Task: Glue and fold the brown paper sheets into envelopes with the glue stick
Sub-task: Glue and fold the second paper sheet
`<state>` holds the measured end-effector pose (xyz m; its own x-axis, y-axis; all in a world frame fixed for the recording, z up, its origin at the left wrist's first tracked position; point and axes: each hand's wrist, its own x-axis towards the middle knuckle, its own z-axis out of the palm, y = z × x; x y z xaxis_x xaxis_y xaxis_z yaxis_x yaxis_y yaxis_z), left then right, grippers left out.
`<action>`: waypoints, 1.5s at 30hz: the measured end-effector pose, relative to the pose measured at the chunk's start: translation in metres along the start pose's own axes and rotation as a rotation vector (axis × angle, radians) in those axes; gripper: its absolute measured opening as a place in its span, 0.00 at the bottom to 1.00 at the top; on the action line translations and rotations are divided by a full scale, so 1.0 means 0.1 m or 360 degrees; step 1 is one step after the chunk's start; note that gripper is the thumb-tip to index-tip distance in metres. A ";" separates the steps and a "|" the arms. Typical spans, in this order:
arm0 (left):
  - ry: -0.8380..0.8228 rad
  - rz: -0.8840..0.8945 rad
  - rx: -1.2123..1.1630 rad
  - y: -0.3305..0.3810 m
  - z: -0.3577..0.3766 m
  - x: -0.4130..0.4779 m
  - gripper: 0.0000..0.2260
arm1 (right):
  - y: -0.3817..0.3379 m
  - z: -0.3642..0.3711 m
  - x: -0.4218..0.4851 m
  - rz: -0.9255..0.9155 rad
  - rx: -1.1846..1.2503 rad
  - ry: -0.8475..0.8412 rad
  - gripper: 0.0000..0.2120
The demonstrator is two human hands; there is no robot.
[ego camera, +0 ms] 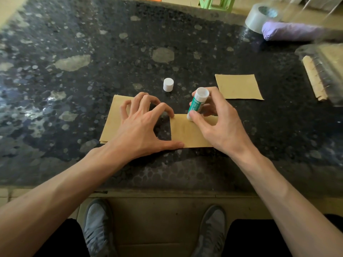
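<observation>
A brown paper sheet (187,133) lies flat in front of me on the dark speckled table (92,62). My right hand (215,125) grips a green and white glue stick (197,103), uncapped, tilted, with its lower end on the sheet's far edge. My left hand (143,125) is spread; its index fingertip and thumb press on that sheet's left edge, the other fingers rest on a stack of brown sheets (111,125) to the left. The white cap (168,84) stands upright behind my hands. Another brown piece (238,87) lies at the back right.
At the far right stand a roll of clear tape (259,16), a purple bundle (291,31) and a clear plastic-wrapped pack with a wooden strip (313,80). A green stool (216,2) is beyond the table. My shoes (96,227) are below the table's front edge.
</observation>
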<state>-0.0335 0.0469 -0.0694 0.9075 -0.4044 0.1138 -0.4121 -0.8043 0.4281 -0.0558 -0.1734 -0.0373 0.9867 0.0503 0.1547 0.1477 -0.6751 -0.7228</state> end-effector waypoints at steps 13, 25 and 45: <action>-0.0022 -0.0011 0.0003 0.00 -0.01 0.00 0.36 | 0.04 0.01 0.06 -0.0039 -0.0139 0.0007 0.14; -0.0010 -0.0007 -0.0006 0.00 -0.01 -0.01 0.37 | 0.02 -0.03 0.03 0.0002 -0.0199 0.0014 0.15; -0.0029 -0.0015 -0.0001 0.00 -0.01 -0.01 0.36 | 0.08 -0.12 0.01 0.0038 -0.0191 0.0045 0.13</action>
<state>-0.0341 0.0481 -0.0689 0.9097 -0.4047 0.0932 -0.4034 -0.8078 0.4298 -0.0549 -0.1873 -0.0350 0.9873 0.0134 0.1585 0.1132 -0.7590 -0.6412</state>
